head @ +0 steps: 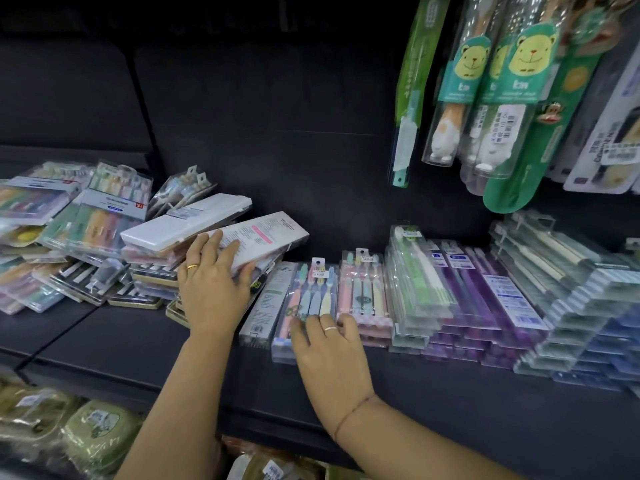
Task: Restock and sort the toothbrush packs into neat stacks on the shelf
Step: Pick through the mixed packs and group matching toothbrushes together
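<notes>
Two hands working, centre frame. Left hand (214, 285) grips a white pack (266, 237): fingers lie on its printed back and the thumb curls at the lower edge. That pack is tilted and leans on the heap (86, 237) at mid-left. Right hand (329, 351) is flat with straight fingers. It touches the near ends of the pastel pack (313, 292) and the pink stack (362, 292) just right of it, and holds nothing. Looks like it's squaring the row.

A grey pack (266, 299) sits between the hands, touching the pastel pack. Can't tell if it's placed or waiting.

Status, my read:
- Done: right half of the shelf (138, 348). Pink stack, green stack (415, 282), purple stacks (485, 299) and clear stacks (571, 306) sit side by side and by kind. The clear ones are stepped and a bit fanned.
- Left: the heap. Mixed kinds, criss-crossed, some tilted. Most of the remaining work is there, with the white pack probably next out.
- Roughly half done.

Hanging packs (502, 81) at upper right look untouched. Green goods (93, 434) on the lower shelf at lower left aren't part of this.
</notes>
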Available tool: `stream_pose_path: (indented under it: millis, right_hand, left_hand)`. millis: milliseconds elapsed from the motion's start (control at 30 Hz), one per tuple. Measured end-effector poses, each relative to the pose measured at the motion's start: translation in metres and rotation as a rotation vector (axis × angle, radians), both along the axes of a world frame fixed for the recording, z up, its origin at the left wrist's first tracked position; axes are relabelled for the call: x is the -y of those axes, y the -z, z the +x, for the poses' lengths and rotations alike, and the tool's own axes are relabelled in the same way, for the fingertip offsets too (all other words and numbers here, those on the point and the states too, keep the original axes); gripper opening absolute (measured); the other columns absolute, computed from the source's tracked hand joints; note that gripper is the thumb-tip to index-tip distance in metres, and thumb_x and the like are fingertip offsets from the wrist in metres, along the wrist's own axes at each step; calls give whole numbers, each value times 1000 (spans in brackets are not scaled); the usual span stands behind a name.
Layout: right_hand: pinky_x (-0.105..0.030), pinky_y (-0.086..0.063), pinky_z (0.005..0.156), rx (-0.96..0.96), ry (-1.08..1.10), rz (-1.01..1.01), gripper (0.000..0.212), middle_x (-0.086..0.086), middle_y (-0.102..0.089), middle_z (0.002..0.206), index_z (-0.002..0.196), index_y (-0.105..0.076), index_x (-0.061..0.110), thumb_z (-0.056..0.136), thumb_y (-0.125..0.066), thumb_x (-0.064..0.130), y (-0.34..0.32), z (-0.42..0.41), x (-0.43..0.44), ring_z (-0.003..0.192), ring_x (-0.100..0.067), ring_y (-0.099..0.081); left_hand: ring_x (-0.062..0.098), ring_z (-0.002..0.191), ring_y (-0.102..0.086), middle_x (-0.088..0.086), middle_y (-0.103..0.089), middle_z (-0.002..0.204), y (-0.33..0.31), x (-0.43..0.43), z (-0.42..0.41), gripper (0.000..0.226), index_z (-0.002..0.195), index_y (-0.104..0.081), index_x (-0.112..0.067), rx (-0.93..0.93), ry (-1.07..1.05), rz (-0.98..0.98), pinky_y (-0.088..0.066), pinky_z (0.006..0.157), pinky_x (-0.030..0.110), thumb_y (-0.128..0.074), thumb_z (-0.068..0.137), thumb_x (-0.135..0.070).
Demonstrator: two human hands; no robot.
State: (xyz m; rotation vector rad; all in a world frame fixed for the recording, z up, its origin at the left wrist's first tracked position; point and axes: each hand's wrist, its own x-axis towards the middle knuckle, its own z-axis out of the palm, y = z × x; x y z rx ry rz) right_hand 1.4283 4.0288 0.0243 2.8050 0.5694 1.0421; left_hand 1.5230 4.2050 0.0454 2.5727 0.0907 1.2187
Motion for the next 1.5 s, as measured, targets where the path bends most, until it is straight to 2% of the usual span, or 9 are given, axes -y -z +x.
stream_pose_path:
  millis: [267,500,633,800,900,1033,1133,1367,1500]
  right_hand:
    - [-37,-27,71,-167,149,-77,27,-3,-56,56,60,-67,13,41,-86,13,-21,48,0,53,-21,-54]
    - [-38,-28,76,-257,186,19,58,-2,-59,73,75,-67,17,28,-97,34,-20,61,4,69,-23,-59]
    - [-39,-39,105,-297,-90,139,75,-9,-61,121,118,-64,14,53,-90,41,-13,31,-12,111,-27,-60]
    - [-31,6,122,-694,-407,207,70,-3,-8,164,156,-14,12,99,-34,48,2,9,-39,151,-16,0]
    - [-21,13,116,-704,-422,218,74,2,-2,164,156,-8,16,100,-46,44,-1,-2,-38,150,-12,5]
    - [-26,-16,117,-648,-510,210,70,8,-33,154,149,-35,21,88,-57,49,8,-46,-18,143,-10,-22]
    - [-24,-52,83,-468,-447,385,46,16,-50,111,109,-51,36,71,-58,61,17,-68,6,104,-7,-48]
    - [-25,-36,99,-568,66,664,57,16,-45,122,133,-40,36,85,-69,42,1,-61,20,113,-9,-42]
    - [-18,-49,77,-594,15,1128,25,20,-61,102,104,-62,32,83,-74,28,-13,-67,42,95,-3,-57]
  left_hand:
    - [35,136,-40,14,-55,140,0,0,0,43,119,-68,-9,-2,4,-3,-35,99,52,-78,81,-26]
    - [32,135,-42,10,-55,140,-5,-12,-2,43,122,-67,-14,-38,9,44,-30,103,50,-69,85,-35]
    - [32,134,-41,10,-55,141,-4,-17,-4,47,121,-65,-14,-4,44,17,-39,97,52,-59,82,-38]
    - [30,136,-39,9,-54,142,-2,-17,-4,47,122,-64,-15,0,50,25,-37,100,54,-56,83,-39]
    - [30,137,-39,9,-53,143,-2,-17,-5,48,124,-64,-15,-10,43,25,-36,101,52,-56,83,-38]
    - [29,139,-37,9,-51,145,-2,-17,-6,49,126,-62,-15,-33,51,13,-34,103,50,-56,84,-38]
    - [29,140,-35,8,-49,146,-2,-17,-5,46,127,-61,-15,-47,55,18,-32,104,51,-63,86,-35]
    - [25,143,-31,6,-46,149,-2,-12,-8,43,128,-60,-16,-73,73,34,-24,107,49,-66,89,-33]
    - [26,143,-32,7,-47,148,-2,-12,-9,42,128,-60,-16,-72,86,36,-26,105,51,-66,89,-32]
